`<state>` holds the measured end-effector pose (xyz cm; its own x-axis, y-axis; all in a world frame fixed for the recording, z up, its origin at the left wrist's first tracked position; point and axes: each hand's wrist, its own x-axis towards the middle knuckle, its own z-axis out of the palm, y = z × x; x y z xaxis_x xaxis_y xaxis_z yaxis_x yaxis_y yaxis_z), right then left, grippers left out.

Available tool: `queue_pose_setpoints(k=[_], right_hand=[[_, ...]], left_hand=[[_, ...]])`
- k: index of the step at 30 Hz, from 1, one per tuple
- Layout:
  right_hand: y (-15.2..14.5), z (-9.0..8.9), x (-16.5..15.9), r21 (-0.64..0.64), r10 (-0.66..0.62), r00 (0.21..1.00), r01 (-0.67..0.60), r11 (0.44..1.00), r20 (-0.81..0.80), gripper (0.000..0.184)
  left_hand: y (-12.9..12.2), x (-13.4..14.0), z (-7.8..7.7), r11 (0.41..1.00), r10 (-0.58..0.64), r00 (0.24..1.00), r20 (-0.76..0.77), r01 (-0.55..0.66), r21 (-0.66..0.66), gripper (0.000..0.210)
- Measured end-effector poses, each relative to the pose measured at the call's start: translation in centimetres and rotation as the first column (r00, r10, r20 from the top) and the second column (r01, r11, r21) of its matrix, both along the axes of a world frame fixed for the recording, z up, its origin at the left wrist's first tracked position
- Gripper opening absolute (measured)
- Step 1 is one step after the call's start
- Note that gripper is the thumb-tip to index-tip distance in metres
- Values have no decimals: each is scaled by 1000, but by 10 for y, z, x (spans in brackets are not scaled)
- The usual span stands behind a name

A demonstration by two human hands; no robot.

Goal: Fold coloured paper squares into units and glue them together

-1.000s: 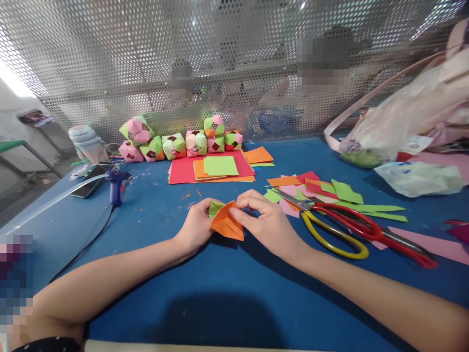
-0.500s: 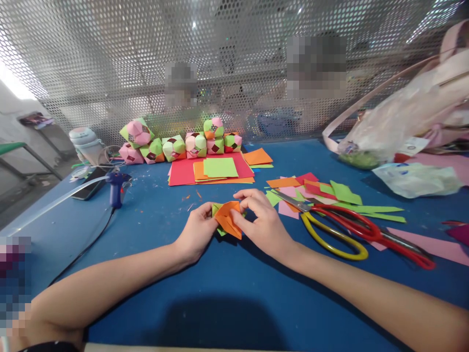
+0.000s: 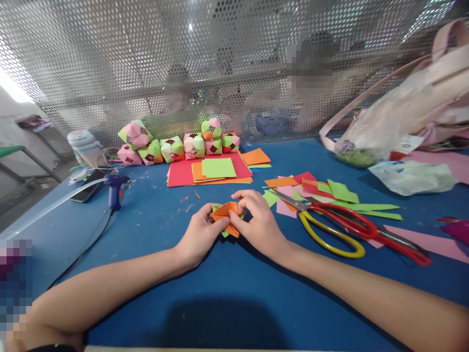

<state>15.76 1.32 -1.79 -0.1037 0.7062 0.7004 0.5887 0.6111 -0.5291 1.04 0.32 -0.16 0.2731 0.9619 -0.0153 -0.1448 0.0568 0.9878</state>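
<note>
Fingers (image 3: 220, 225) of left hand (image 3: 196, 237) now reach further over orange paper (image 3: 226, 210).

Glue gun (image 3: 115, 191) left, scissors (image 3: 370, 230) right — paper piece (image 3: 227, 209) between, sheets (image 3: 219, 167) behind.

No legible text, white tag (image 3: 408, 144) (print unreadable)

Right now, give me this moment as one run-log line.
Left hand: holding orange-green folded paper | right hand: pinching same paper | glue gun: on table
</note>
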Motion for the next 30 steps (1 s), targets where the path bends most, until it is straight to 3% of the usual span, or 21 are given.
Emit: queue_pose_setpoints(k=[9,13,16,20,26,30], right_hand=[[-2,-2,-1,13,20,1000,-20,1000,0,18],[-3,-2,-2,-55,36,995,-41,998,-98,19],[-5,-2,-2,-131,96,994,-102,986,-54,20],[-4,-2,-1,-180,159,987,-163,970,-40,9],[-3,-3,-1,-212,175,981,-189,959,-82,6],[-2,-4,-1,-200,196,974,-216,956,-114,8]], left_hand=[[3,-3,-2,990,90,972,-218,-64,126,15],[4,-5,-3,987,104,952,-287,-64,145,15],[7,-7,-4,982,128,934,-334,-72,174,19],[12,-10,-5,962,154,897,-414,-40,271,26],[12,-12,-5,908,180,836,-518,60,414,37],[13,-10,-6,909,184,873,-451,22,415,38]])
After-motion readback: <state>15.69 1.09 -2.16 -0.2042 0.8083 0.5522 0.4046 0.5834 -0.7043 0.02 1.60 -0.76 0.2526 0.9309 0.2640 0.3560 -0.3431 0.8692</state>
